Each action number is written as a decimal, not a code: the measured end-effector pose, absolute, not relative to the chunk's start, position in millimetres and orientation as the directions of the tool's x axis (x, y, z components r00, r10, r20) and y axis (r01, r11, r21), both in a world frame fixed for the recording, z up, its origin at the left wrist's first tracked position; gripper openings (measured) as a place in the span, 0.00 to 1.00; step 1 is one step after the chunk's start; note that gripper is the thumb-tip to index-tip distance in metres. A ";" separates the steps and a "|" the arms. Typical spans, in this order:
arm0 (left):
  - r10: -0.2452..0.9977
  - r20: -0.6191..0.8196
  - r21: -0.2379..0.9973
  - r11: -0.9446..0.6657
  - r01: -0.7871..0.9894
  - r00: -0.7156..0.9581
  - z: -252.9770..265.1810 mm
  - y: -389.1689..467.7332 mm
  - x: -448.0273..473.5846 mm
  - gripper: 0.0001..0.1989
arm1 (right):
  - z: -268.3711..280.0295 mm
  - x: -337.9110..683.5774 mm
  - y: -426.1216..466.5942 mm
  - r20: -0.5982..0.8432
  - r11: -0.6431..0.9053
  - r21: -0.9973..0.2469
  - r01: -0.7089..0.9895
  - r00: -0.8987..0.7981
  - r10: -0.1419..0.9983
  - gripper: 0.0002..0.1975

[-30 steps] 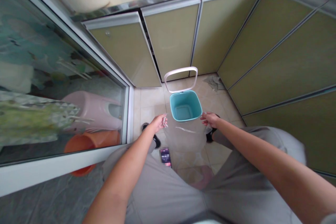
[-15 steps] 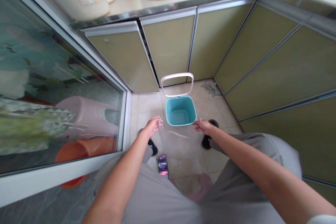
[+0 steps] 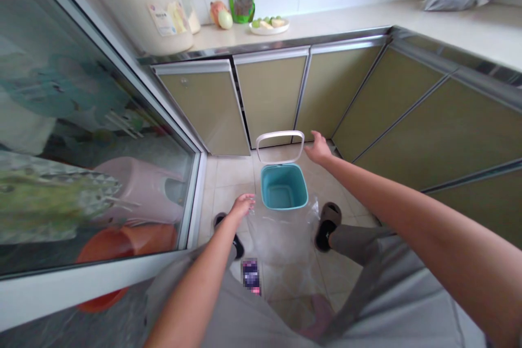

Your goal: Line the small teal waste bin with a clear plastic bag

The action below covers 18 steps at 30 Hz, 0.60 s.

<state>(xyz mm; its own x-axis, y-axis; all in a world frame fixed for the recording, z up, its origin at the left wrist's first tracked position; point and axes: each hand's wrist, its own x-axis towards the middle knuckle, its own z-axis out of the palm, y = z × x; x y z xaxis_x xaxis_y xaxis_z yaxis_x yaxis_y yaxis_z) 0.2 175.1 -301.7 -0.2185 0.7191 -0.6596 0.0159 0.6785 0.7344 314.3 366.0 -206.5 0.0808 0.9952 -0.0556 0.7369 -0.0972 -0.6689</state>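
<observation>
My left hand (image 3: 242, 206) pinches the edge of a clear plastic bag (image 3: 275, 236) at its left side. The bag spreads low in front of the blue-green bin (image 3: 284, 208), its right corner loose beside my foot. That square bin stands on the floor with nothing visible inside. Its white rim ring (image 3: 280, 134) stands raised at the back edge. My right hand (image 3: 319, 149) is just right of the ring, fingers apart and holding nothing. I cannot tell whether a fingertip touches the ring.
Cabinets (image 3: 271, 92) enclose the floor behind and right; one left door (image 3: 204, 106) stands slightly ajar. A glass sliding door (image 3: 191, 196) borders the left. A blurred dark packet (image 3: 250, 273) lies between my feet. The counter holds a large container (image 3: 142, 11) and a plate of food (image 3: 269, 29).
My right hand has let go of the bag's right corner and moved up and forward beside the ring. My left hand stays on the bag. The view has tilted up.
</observation>
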 end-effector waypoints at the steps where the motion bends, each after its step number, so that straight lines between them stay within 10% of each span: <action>1: 0.725 -0.650 0.740 0.672 0.025 -0.228 -302.2 175.3 0.4 0.13 | -193.7 304.7 377.5 -0.009 -0.028 -0.652 0.758 0.029 1.000 0.40; 13: 0.769 -0.621 0.765 0.637 0.097 -0.151 -307.9 181.9 1.9 0.12 | -212.8 309.8 290.3 -0.112 0.137 -0.427 0.894 -0.203 0.973 0.17; 18: 0.747 -0.645 0.735 0.664 0.139 -0.158 -301.8 177.6 4.4 0.13 | -281.8 324.5 231.5 -0.216 -0.077 -0.647 0.758 -0.086 0.973 0.35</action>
<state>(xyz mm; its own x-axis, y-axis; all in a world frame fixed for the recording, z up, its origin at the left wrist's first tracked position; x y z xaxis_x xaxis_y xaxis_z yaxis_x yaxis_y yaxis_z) 4.4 177.6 -301.8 -0.1580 0.7473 -0.6454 0.1385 0.6639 0.7349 324.5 231.5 -281.8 -0.0864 0.9725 -0.2163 0.7583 -0.0766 -0.6473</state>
